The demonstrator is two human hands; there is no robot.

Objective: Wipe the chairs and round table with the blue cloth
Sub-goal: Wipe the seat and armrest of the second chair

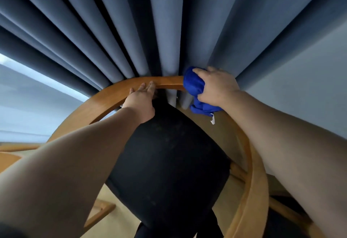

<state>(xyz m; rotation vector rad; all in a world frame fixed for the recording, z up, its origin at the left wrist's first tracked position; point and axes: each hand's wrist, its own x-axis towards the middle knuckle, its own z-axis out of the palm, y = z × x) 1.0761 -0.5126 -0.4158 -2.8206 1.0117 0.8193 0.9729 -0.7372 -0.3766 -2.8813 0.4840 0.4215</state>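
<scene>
Right hand is closed around the bunched blue cloth, pressing it onto the curved wooden rail of the chair, at the far right of the rail's back arc. Left hand lies flat with fingers extended on the same rail, to the left of the cloth, bracing rather than gripping anything. The black seat sits below the rail, toward the person. Judged status: chair wiping is under way; the round table is not identifiable in view. Risks: the grey curtain hangs directly behind the rail, touching or nearly touching it, so a stroke along the back edge could snag or drag its folds. The loose tail of the cloth with its white tag dangles below the rail and could catch. The bracing hand lies in the cloth's path leftward and must shift first.
</scene>
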